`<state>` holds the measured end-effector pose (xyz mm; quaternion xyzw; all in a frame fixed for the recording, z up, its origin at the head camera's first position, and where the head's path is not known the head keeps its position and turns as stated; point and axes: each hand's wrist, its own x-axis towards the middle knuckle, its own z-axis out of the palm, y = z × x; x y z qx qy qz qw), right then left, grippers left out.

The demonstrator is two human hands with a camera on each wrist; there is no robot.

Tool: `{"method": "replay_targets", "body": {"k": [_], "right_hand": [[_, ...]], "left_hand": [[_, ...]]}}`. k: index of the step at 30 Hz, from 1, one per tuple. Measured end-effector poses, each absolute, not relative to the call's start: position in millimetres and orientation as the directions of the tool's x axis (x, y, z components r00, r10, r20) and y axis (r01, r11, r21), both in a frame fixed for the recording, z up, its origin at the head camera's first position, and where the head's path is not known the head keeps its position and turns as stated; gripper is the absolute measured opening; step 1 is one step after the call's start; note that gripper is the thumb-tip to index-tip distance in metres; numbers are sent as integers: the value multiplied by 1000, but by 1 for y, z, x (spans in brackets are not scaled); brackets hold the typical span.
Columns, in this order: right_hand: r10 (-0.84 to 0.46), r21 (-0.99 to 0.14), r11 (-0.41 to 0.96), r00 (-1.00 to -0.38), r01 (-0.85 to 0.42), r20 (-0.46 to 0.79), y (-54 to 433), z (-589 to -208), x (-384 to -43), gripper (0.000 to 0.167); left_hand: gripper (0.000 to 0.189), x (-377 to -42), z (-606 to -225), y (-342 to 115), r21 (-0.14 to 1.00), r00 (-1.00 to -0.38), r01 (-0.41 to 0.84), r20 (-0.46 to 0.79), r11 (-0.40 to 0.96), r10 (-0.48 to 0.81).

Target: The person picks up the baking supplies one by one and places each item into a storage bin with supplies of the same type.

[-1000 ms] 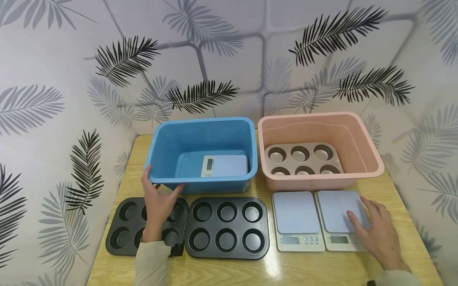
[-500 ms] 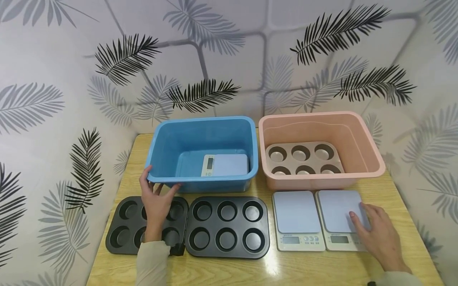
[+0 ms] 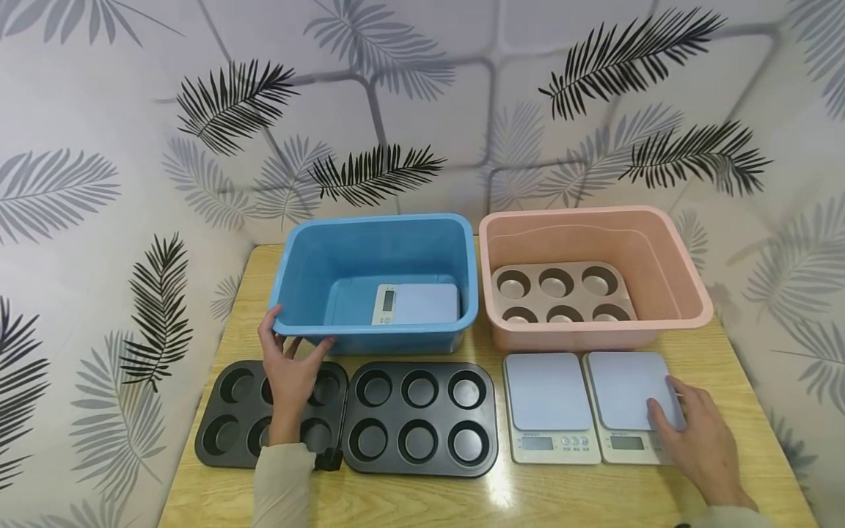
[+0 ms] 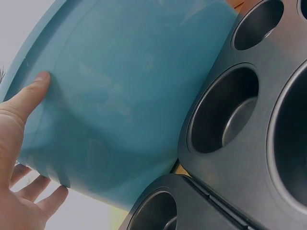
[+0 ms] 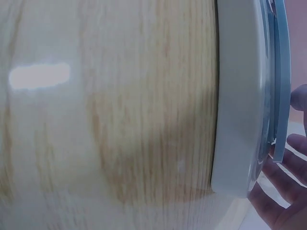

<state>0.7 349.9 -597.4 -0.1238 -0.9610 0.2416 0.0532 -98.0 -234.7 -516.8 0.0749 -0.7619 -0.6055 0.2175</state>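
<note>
Blue plastic bin (image 3: 383,342), one, at the back of the table (image 3: 541,491), left of centre; near left corner gripped by the left hand (image 3: 289,378), thumb on the front wall, fingers round the side. Right-hand kitchen scale (image 3: 627,389), white with grey platform, on the table at front right; right hand (image 3: 703,436) at its right edge, thumb by the platform, fingers at the side; whether clamped or merely touching, cannot be told. Hands well apart. Inside the bin: third kitchen scale (image 3: 425,303), display to the left. Left-hand kitchen scale (image 3: 548,392), just beside its match. Black six-cup muffin pans (image 3: 419,416), two, side by side before the bin. Pink plastic bin (image 3: 574,339), holding a bronze-toned muffin pan (image 3: 561,301). Behind: feather-print wall covering (image 3: 422,117)
</note>
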Motion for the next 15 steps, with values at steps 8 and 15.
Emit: {"method": "replay_targets", "body": {"k": [8, 15], "right_hand": [[271, -463, 858, -962, 224, 37, 352, -595, 0, 63], [298, -454, 846, -954, 277, -27, 352, -597, -1, 64]], "left_hand": [[96, -97, -519, -235, 959, -895, 149, 234, 241, -380], [95, -98, -520, -235, 954, -894, 158, 248, 254, -374]]}}
